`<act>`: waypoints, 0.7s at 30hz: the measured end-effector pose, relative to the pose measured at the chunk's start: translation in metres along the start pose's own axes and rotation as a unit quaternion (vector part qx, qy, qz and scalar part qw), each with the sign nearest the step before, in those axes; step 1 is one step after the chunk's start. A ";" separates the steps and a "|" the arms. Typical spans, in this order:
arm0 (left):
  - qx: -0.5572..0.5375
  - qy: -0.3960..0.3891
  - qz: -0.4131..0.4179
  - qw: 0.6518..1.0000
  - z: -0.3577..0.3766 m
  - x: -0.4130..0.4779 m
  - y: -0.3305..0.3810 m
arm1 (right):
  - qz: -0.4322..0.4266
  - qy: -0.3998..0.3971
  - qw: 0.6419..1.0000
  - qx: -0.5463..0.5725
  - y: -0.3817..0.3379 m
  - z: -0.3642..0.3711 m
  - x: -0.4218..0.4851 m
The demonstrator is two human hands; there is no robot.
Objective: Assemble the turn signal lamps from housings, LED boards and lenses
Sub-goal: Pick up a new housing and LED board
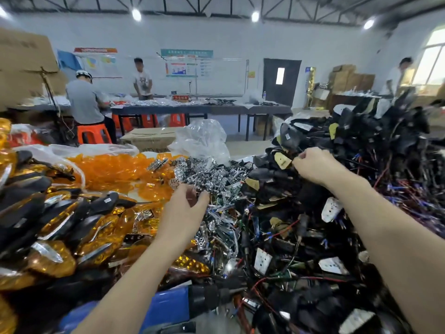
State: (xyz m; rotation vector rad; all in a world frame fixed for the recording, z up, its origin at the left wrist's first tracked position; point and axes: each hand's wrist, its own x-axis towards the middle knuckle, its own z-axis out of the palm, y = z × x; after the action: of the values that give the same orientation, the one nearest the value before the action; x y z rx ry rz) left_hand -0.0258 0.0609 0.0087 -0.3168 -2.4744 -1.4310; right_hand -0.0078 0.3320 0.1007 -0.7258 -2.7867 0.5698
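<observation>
My left hand [185, 208] reaches into a heap of shiny chrome reflector pieces [209, 174] at the table's middle, fingers curled around some of them. My right hand [313, 165] pinches a black housing with a yellowish board [281, 161] at the edge of a tall pile of black housings with red and blue wires [361, 145]. Loose orange lenses [113, 169] lie in a heap at the left. Assembled lamps, black with amber lenses [60, 227], are stacked at the near left. White LED boards [332, 208] show among the wires.
A blue and black power tool [183, 302] lies at the near edge between my arms. A crumpled clear plastic bag [204, 138] stands behind the chrome heap. Beyond are a cardboard box [149, 138], orange stools, long tables and three people working.
</observation>
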 end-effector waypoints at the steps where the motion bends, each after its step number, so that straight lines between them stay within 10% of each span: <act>1: -0.007 0.001 -0.001 1.000 -0.001 -0.004 0.001 | 0.000 -0.011 1.000 -0.011 -0.001 0.000 0.000; 14: -0.072 -0.023 0.000 0.997 -0.026 -0.056 0.001 | -0.095 -0.153 0.955 -0.236 -0.012 0.010 -0.045; 21: -0.100 -0.038 -0.008 0.994 -0.035 -0.081 -0.002 | -0.152 -0.207 0.874 -0.413 0.006 0.036 -0.083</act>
State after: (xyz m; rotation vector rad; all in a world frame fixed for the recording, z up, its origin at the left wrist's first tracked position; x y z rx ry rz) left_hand 0.0540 0.0248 -0.0028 -0.3984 -2.4012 -1.7074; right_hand 0.0552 0.2837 0.0577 -0.2622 -3.4266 -0.6621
